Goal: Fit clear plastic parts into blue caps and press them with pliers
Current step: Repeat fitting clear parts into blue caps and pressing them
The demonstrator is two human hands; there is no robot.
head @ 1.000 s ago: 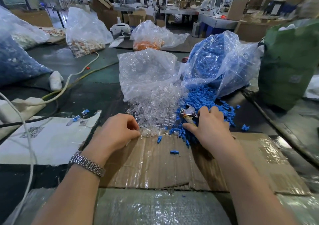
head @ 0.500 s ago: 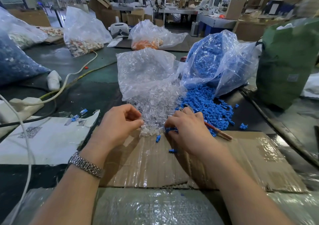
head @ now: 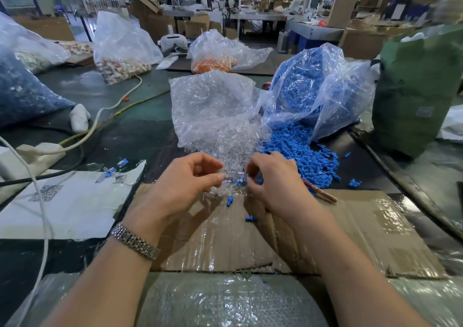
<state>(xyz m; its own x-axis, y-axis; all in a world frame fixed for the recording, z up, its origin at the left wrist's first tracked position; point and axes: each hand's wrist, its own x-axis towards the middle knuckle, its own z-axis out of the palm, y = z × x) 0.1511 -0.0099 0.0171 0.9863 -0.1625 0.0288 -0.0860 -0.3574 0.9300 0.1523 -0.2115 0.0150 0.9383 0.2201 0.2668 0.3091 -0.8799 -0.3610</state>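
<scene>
Blue caps [head: 298, 148] spill in a loose heap from the mouth of a clear bag [head: 313, 86] lying on its side on the table [head: 130, 136], and just left of them, touching the heap, a second clear bag [head: 213, 106] lets out a glinting pile of clear plastic parts [head: 233, 148]. Both hands meet above the near edge of these two piles. The left hand [head: 190, 184], a metal watch band [head: 135, 241] at its wrist, has its fingers curled with thumb and fingertips pinched together at the clear pile, seemingly on a clear part, though the piece itself is too transparent to make out. The right hand [head: 273, 181] grips a blue cap [head: 258, 177] in its curled fingers, and the reddish handles of the pliers [head: 320, 194] stick out from under its palm toward the right. A few stray caps lie on the taped cardboard sheet [head: 363, 229] below the hands, whose bare near half leaves flat room in front of the wrists. To the left a torn white sheet [head: 70, 206] carries two small assembled pieces [head: 116, 167] near its far edge, with white cables [head: 45, 226] crossing it; to the right a green sack [head: 416, 91] stands well apart from the caps.
</scene>
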